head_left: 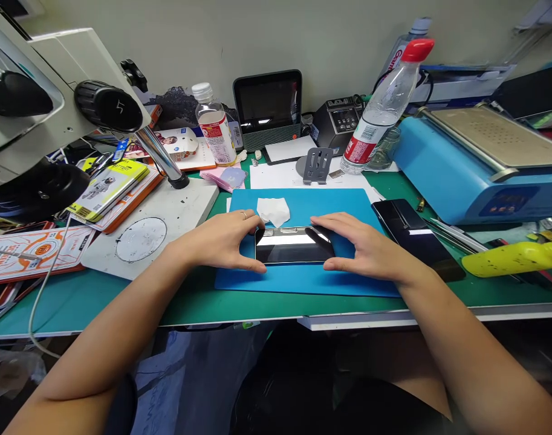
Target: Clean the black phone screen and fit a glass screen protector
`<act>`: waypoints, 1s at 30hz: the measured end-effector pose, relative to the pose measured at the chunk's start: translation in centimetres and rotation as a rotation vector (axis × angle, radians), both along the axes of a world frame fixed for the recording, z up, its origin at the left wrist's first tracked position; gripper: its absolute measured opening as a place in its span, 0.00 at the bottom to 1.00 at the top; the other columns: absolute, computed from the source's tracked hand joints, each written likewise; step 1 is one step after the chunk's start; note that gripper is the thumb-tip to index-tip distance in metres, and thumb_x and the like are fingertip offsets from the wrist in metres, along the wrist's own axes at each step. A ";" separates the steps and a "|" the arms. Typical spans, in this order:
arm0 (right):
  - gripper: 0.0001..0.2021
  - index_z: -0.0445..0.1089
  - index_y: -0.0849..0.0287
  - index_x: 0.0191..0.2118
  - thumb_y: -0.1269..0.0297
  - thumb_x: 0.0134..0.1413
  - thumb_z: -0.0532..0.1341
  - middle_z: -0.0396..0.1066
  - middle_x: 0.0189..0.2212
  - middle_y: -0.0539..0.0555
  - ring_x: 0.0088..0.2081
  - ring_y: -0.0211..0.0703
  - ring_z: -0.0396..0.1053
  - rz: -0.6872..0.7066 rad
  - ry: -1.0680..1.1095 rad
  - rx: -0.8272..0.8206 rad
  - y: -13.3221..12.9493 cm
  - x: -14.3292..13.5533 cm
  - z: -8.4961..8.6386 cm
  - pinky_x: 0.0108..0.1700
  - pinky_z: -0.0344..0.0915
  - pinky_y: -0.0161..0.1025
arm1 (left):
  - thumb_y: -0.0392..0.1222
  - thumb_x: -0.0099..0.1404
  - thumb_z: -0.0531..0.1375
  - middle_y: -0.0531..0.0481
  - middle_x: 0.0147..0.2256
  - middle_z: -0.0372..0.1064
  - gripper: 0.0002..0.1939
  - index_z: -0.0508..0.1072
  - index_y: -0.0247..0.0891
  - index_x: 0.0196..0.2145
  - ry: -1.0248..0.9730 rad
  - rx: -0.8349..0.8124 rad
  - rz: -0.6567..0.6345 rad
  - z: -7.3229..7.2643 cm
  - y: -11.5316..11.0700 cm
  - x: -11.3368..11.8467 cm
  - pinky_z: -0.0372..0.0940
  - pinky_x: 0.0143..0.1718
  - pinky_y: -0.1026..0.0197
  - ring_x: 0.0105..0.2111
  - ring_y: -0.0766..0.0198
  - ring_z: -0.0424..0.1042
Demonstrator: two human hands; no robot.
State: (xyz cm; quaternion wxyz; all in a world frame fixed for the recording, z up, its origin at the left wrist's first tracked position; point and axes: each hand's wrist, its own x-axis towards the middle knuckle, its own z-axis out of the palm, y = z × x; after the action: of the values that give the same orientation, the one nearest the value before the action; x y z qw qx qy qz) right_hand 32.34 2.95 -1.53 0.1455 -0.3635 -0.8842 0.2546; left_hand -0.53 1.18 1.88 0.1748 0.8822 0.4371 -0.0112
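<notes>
Green tabletop [98, 302] carries a blue mat [303, 281] with a dark phone [294, 244] lying flat on it. Left hand [221, 241] and right hand [364, 248] pinch its two short ends between fingers and thumbs. Beside it lies a crumpled white wipe [273, 210].

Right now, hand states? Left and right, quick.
Left hand: fingers gripping the left end of the phone on the blue mat.
Right hand: fingers gripping the phone's right end.
</notes>
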 end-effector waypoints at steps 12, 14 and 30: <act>0.46 0.61 0.52 0.70 0.37 0.49 0.69 0.69 0.63 0.64 0.64 0.67 0.64 0.027 0.012 0.006 0.2 0.0 -0.2 0.62 0.66 0.66 | 0.65 0.63 0.62 0.41 0.51 0.68 0.35 0.66 0.37 0.56 0.015 0.086 -0.056 -0.4 -0.2 0.5 0.66 0.48 0.53 0.50 0.49 0.71; 0.46 0.60 0.51 0.71 0.37 0.49 0.69 0.68 0.63 0.64 0.65 0.67 0.63 0.027 0.001 0.015 0.2 0.0 -0.3 0.63 0.65 0.66 | 0.65 0.63 0.62 0.41 0.52 0.68 0.34 0.66 0.38 0.57 0.012 0.092 -0.056 -0.4 -0.3 0.6 0.66 0.48 0.53 0.49 0.49 0.71; 0.49 0.49 0.49 0.75 0.39 0.54 0.67 0.67 0.64 0.62 0.64 0.65 0.62 0.027 -0.040 0.013 0.2 0.0 -0.5 0.61 0.66 0.66 | 0.62 0.64 0.62 0.40 0.53 0.68 0.32 0.67 0.37 0.57 -0.002 0.119 -0.066 -0.4 -0.4 0.9 0.67 0.52 0.50 0.52 0.48 0.70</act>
State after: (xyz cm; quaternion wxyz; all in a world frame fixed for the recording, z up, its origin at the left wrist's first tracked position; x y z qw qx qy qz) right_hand 32.39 3.17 -2.03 0.1270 -0.3556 -0.8934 0.2434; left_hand 0.41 0.78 1.44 0.1220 0.9050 0.4075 0.0101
